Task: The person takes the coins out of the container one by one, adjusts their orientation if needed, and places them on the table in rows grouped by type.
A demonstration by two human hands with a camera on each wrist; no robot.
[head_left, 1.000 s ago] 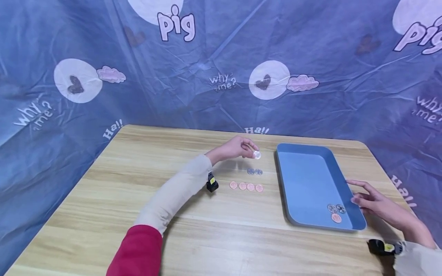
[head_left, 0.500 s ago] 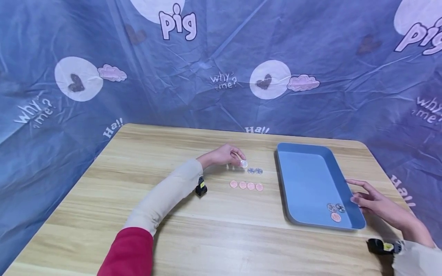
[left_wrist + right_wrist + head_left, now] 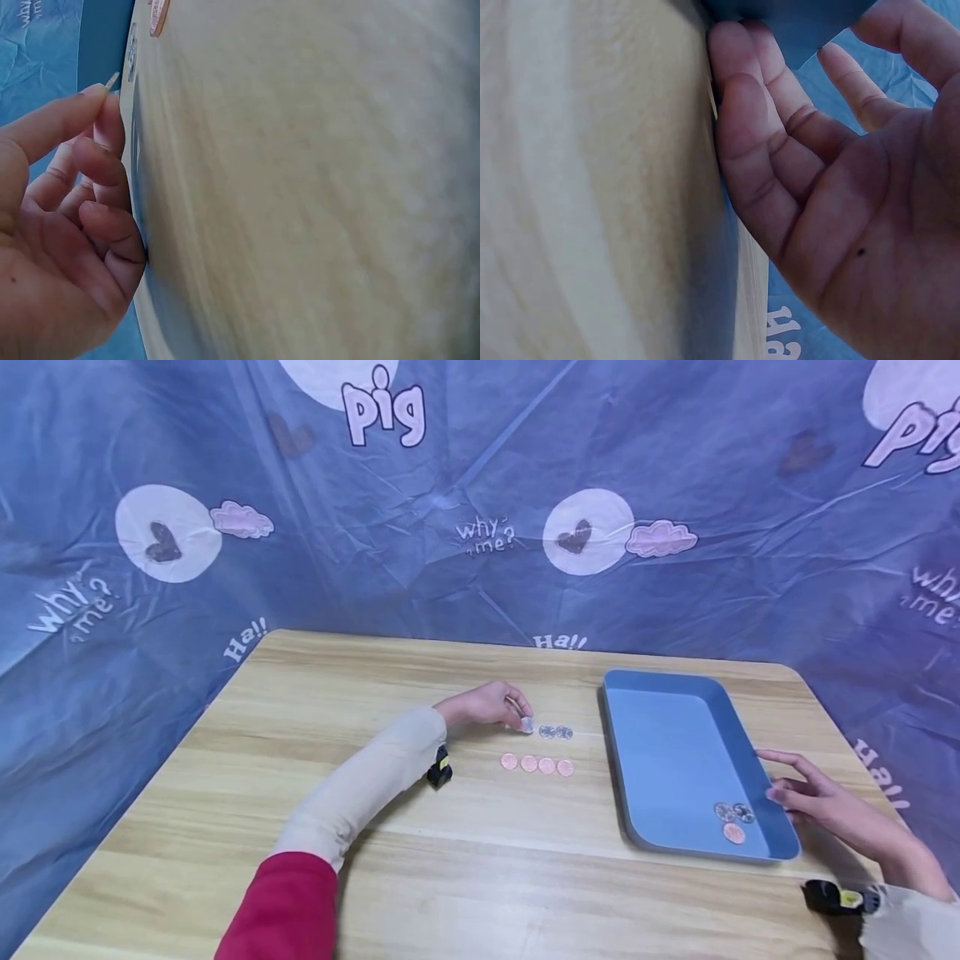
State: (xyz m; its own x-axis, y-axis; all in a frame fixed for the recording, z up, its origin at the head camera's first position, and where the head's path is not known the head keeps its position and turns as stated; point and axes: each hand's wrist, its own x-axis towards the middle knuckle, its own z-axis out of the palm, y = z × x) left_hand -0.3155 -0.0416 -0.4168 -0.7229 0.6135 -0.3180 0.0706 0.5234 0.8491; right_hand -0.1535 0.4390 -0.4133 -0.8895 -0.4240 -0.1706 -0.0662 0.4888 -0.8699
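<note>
My left hand point(image 3: 489, 702) pinches a silver coin point(image 3: 527, 725) between thumb and fingertips, low over the table; the left wrist view shows the coin point(image 3: 112, 80) edge-on. Two silver coins point(image 3: 556, 732) lie side by side just right of it. Nearer me is a row of several copper coins point(image 3: 537, 765). On the right, my right hand point(image 3: 836, 806) holds the side of the blue tray point(image 3: 618, 777), thumb at the rim and other fingers point(image 3: 742, 112) low against the outside. Two silver coins point(image 3: 733, 812) and one copper coin point(image 3: 733, 833) lie in the tray's near right corner.
The wooden table point(image 3: 360, 885) has its far edge against a blue printed cloth backdrop point(image 3: 420, 577). A black wrist camera point(image 3: 440, 768) hangs under the left sleeve, and another wrist camera point(image 3: 840, 897) is at the right wrist.
My left hand has moved left and toward me with the silver coin, lowering it beside the two silver coins. My right hand stays at the tray; the coins on the table have not moved.
</note>
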